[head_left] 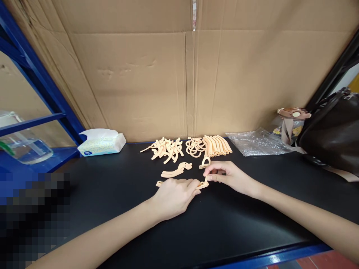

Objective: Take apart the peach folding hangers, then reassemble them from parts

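Partly beneath the left hand (174,196): beige strip (201,186).

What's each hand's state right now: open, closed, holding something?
Left hand: closed, holding a pale piece.
Right hand: thumb and fingers pinched at the pale piece's end.

Two hands (174,198), one tissue pack (102,144), uncountable beige pieces (217,145)

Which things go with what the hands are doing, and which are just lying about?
Seem to belong:
- held piece
- curved piece
- loop
- left pile
- middle pile
- right pile

Probably lying about:
- tissues
- plastic
- strapped bottle
- dark bag
- water container
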Available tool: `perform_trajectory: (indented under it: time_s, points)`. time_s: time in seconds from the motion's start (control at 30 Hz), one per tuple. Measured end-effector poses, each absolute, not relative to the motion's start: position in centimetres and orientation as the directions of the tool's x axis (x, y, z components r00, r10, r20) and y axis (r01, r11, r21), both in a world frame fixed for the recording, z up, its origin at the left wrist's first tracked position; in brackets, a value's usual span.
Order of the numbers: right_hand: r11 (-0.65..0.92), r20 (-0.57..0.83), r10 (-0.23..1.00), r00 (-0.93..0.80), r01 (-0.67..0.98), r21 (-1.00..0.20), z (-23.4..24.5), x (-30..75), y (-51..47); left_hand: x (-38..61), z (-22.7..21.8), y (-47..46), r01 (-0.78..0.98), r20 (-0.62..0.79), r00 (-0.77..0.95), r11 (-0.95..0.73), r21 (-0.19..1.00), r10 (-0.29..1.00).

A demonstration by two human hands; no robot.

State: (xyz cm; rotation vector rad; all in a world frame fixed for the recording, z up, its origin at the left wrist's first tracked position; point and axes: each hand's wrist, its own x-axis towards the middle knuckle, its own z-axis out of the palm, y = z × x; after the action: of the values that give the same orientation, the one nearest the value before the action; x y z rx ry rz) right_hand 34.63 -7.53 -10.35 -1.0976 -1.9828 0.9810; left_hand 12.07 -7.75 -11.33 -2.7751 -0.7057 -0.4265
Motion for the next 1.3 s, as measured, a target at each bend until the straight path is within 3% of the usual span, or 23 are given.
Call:
perform_trajectory:
  time_s: [0.3, 0.57, 0.67, 0.8, 1.0, 1.3]
  points:
    - [0.45, 0.246, 0.866, -0.436, 0.465, -0.762, -9.9, 34.4, -7.8, 12.2, -11.5, -7.8, 0.506, 0.312, 0.845, -0.84, -0.196, 0.436]
    - [0.508, 0.3, 0.848, -0.437, 0.508, -0.696, -9.9, 34.4, -7.6, 12.6, -11.4, -7.8, 0.553, 0.31, 0.814, -0.82, -0.148, 0.492]
    - [0.417, 0.259, 0.886, -0.384, 0.418, -0.807, -10.2, 34.4, -7.3, 12.6, -11.3, -7.8, 0.585, 0.31, 0.79, -0.802, -0.121, 0.529]
    - [0.168, 0.084, 0.939, -0.335, 0.231, -0.958, -10.7, 34.3, -6.8, 12.5, -10.9, -7.6, 0.653, 0.301, 0.734, -0.755, -0.064, 0.609]
    - [0.095, 0.041, 0.922, -0.385, 0.122, -0.988, -10.9, 34.3, -6.7, 12.3, -10.8, -7.5, 0.649, 0.302, 0.726, -0.76, -0.007, 0.617]
    - [0.025, -0.041, 0.896, -0.442, 0.142, -0.99, -10.4, 34.6, -6.8, 12.1, -10.9, -7.6, 0.582, 0.343, 0.754, -0.812, 0.047, 0.561]
